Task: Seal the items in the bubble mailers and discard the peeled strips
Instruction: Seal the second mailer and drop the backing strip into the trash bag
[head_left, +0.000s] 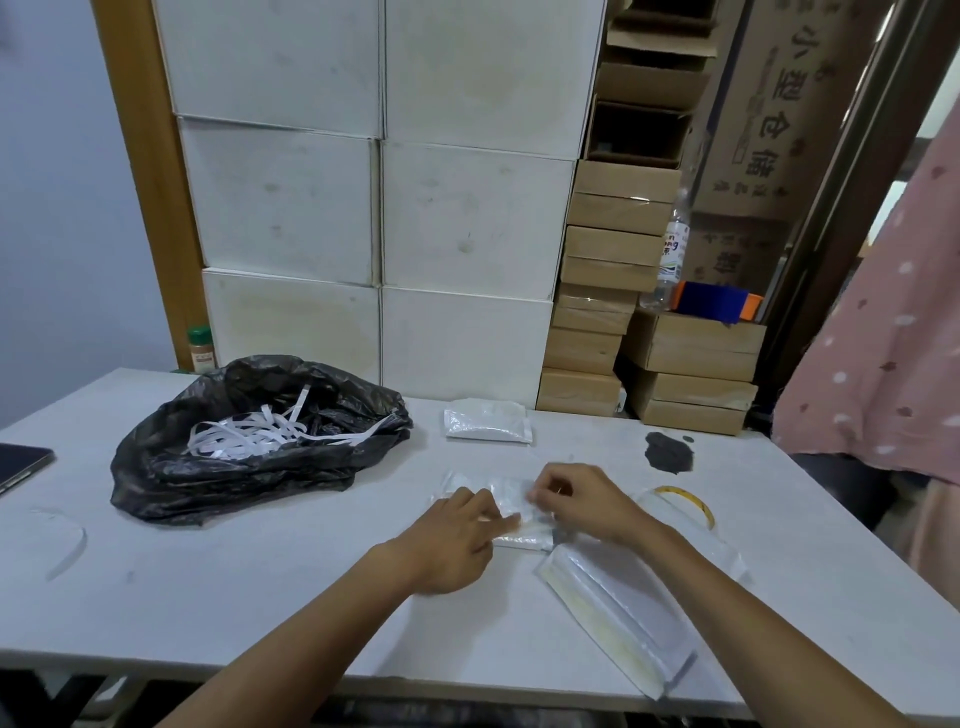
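Head view: nearest, open mailers lie on the table by the right forearm. Mid-table, the left hand presses flat, unclenched, on a mailer, while the right hand pinches its edge. Farther left, a black bag holds peeled strips; a sealed mailer lies beyond.

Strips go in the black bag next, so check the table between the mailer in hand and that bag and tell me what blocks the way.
Nothing visible does. The mailer lies under both hands, and the table between it and the open bag is bare.
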